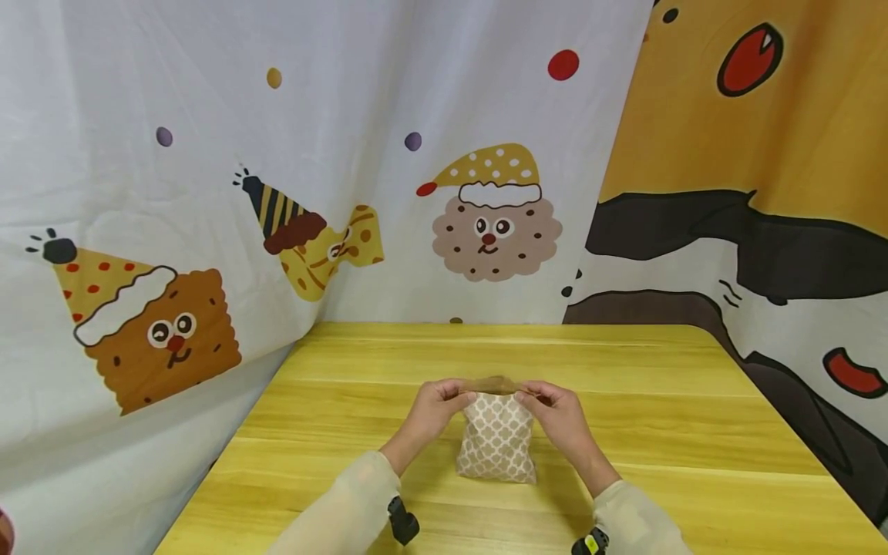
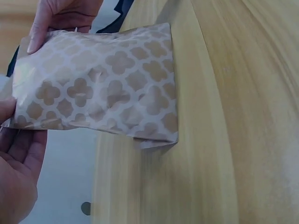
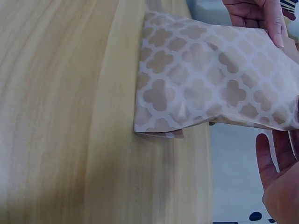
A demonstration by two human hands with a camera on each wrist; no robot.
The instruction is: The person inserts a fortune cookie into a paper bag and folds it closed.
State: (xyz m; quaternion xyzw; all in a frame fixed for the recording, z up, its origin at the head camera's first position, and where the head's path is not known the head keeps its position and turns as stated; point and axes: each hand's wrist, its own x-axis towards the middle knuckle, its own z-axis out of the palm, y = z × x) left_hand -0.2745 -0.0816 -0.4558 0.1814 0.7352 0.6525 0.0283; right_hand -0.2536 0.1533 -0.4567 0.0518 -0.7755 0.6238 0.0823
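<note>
A brown paper bag (image 1: pixel 496 443) with a white quatrefoil pattern stands upright on the table, its bottom edge against the wood. My left hand (image 1: pixel 438 406) pinches the bag's top left corner between thumb and fingers. At the top right corner my right hand (image 1: pixel 558 412) pinches the paper in the same manner. The plain brown inside of the bag's back wall shows between the two hands. In the left wrist view the bag (image 2: pixel 100 84) looks creased and somewhat puffed, with a folded flap at its bottom corner. What it holds inside is hidden.
The wood-grain table (image 1: pixel 333 432) extends around the bag on all sides. Behind it hangs a white curtain (image 1: pixel 361 92) printed with cartoon biscuits, and an orange, black and white printed cloth (image 1: pixel 694 139) hangs at the right. Small black cameras (image 1: pixel 402 521) sit on both wrists.
</note>
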